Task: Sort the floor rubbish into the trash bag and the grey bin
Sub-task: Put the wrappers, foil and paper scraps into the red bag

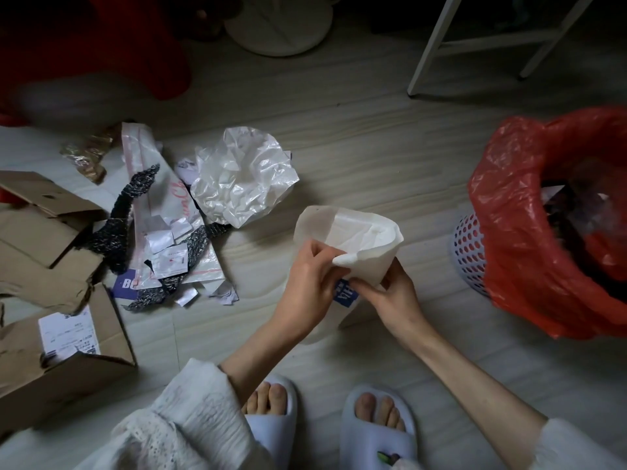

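Right now you hold a soft white plastic mailer bag with a blue label point(353, 242) up off the pale wooden floor point(339, 130), just in front of your feet. Both hands are closed on it. Your left hand point(312, 283) pinches the near edge of its open mouth, with the thumb on top. Your right hand point(390, 293) grips it lower down, beside the blue label, with the fingers curled around. Both arms reach forward and are bent a little, wrists close together. I think you hold it open like this to look inside or to fold it small.

The red plastic trash bag point(515, 232) sits open to your right, stretched over a pale basket with holes point(470, 245), so things can drop in. More rubbish waits on your left: a crumpled white plastic sheet point(244, 178), torn brown cardboard boxes point(51, 266) and small paper scraps point(166, 245). I cannot see a grey bin.
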Demonstrator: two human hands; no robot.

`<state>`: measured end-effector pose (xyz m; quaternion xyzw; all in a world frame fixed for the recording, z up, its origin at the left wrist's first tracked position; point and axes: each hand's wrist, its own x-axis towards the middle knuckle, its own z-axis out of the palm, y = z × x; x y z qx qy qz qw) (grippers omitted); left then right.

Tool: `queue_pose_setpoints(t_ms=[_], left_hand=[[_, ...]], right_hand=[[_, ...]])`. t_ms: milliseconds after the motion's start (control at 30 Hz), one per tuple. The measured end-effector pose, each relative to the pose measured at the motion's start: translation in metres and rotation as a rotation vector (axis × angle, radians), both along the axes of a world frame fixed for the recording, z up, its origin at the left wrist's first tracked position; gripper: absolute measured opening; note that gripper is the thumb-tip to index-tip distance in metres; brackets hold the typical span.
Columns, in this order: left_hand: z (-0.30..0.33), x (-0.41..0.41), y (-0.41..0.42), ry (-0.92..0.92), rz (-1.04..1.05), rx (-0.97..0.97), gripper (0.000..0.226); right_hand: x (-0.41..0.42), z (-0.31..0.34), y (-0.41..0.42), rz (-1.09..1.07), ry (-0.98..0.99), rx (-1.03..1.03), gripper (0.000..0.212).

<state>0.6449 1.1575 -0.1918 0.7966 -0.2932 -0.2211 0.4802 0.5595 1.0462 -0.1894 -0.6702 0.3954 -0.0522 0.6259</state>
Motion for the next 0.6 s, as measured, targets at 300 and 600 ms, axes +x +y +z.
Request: queue_pose_setpoints(t_ms=[300,600], left_hand=[[-0.004,0.011,0.014,-0.499,0.074,0.19,0.086],[0.012,0.032,-0.002,-0.51,-0.413,0.43,0.045]], right_hand=[[0.007,0.009,-0.015,0.19,0.307,-0.528,0.041],[0.008,0.021,-0.012,0.538,0.305,-0.481,0.046]])
